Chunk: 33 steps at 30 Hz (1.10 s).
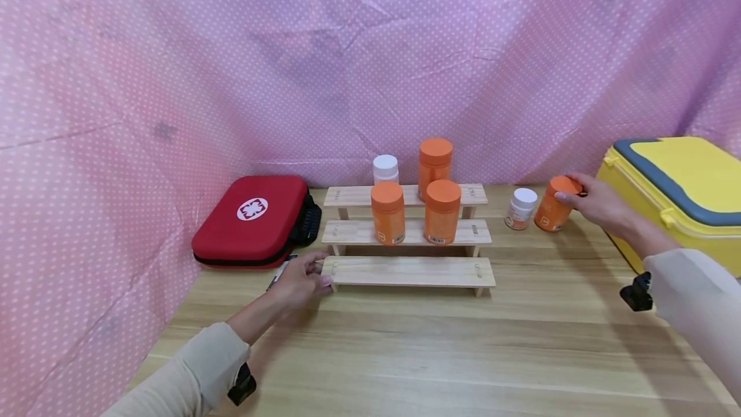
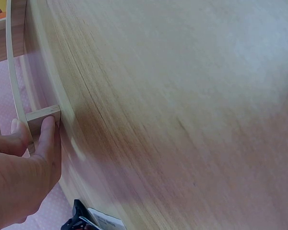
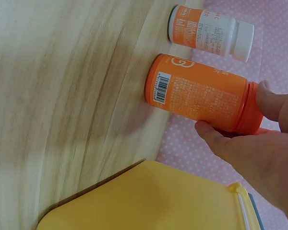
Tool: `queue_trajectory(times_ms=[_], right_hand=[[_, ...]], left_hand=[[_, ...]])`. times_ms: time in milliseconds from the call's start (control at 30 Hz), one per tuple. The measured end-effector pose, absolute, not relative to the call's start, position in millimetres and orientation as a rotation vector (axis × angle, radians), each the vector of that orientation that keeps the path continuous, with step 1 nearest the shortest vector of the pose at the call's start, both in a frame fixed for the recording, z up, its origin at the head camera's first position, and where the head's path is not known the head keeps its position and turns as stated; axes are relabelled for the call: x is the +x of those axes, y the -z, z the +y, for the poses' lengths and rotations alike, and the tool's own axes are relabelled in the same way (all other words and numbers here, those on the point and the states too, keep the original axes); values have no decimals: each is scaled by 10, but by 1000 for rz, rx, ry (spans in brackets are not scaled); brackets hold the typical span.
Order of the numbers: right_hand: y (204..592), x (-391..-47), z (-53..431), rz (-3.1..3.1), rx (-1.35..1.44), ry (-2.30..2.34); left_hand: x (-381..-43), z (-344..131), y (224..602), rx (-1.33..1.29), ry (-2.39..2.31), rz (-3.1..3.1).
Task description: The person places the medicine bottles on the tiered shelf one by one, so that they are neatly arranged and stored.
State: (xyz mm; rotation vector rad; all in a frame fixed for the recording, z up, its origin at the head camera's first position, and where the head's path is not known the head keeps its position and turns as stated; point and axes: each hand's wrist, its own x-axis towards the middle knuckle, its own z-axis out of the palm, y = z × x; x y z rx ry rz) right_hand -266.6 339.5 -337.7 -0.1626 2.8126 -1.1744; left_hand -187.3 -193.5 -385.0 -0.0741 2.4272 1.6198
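In the head view, my left hand (image 1: 296, 283) pinches the left end of the lowest step of a three-tier wooden display stand (image 1: 405, 270). The left wrist view has its thumb and fingers around the step's end, by a support block (image 2: 44, 115). Over on the right, my right hand (image 1: 604, 206) grips an orange bottle (image 1: 551, 212) around its lid. This bottle stands slightly tilted beside a smaller white bottle (image 1: 519, 211) with a white cap. Two orange bottles, one of them nearer the left (image 1: 388, 214), stand on the middle step.
On the top step are a white-capped bottle (image 1: 385, 168) and a tall orange bottle (image 1: 434, 163). A red first-aid case (image 1: 249, 224) lies left of the stand. The yellow box (image 1: 683, 172) with a grey-trimmed lid stands at the right. Pink dotted cloth (image 1: 347, 69) hangs behind.
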Motion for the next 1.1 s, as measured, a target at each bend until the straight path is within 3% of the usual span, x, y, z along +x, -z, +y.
queue_trajectory(times_ms=[600, 1100], right_hand=[[3370, -2623, 3383, 2878, -168, 1163], [3204, -2048, 3388, 3146, -436, 1090]], left_hand=[[-1868, -1939, 3843, -63, -1601, 2455], [-1864, -1932, 3837, -90, -1620, 2422]])
